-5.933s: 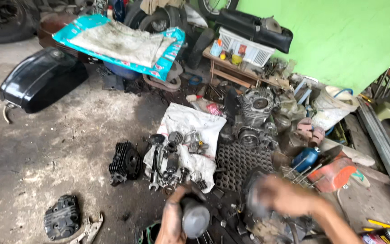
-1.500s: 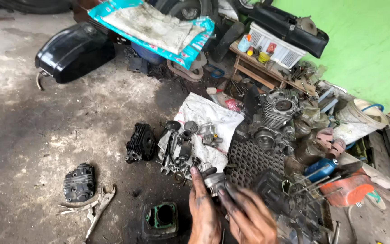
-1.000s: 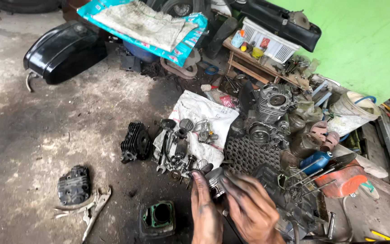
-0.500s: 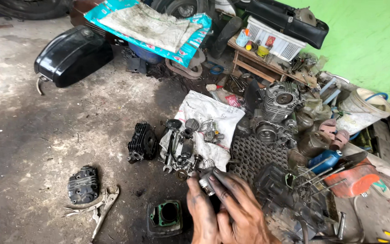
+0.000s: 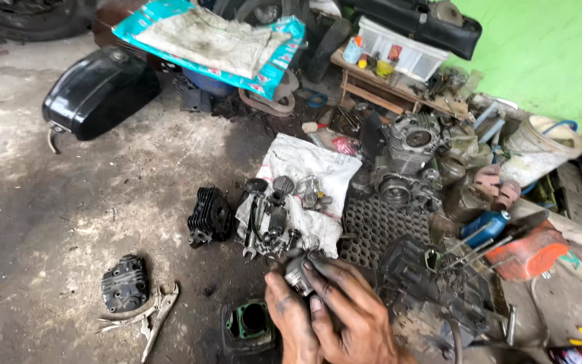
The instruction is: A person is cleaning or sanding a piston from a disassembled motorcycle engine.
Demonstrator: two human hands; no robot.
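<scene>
Both my greasy hands meet at the bottom centre around a small round grey metal part [image 5: 298, 273], probably a piston. My left hand [image 5: 289, 323] grips it from below. My right hand [image 5: 351, 310] lies over it with fingers curled on its top. Just beyond lies a white cloth [image 5: 308, 168] carrying several small engine parts and a wrench [image 5: 250, 229]. A green-lined engine cylinder [image 5: 249, 323] sits on the floor left of my left hand. An engine block with studs [image 5: 439, 286] stands right of my right hand.
A black finned cylinder head [image 5: 209, 216] and a black engine cover [image 5: 124, 282] with pliers [image 5: 153, 317] lie on the concrete floor at left. A black fuel tank [image 5: 99, 91] sits far left. A perforated rubber mat [image 5: 375, 226], another engine [image 5: 409, 145] and a blue bottle [image 5: 483, 229] crowd the right.
My hands have closed together around the round metal part and turned it slightly. The camera view has shifted a little; the parts on the floor stay in place.
</scene>
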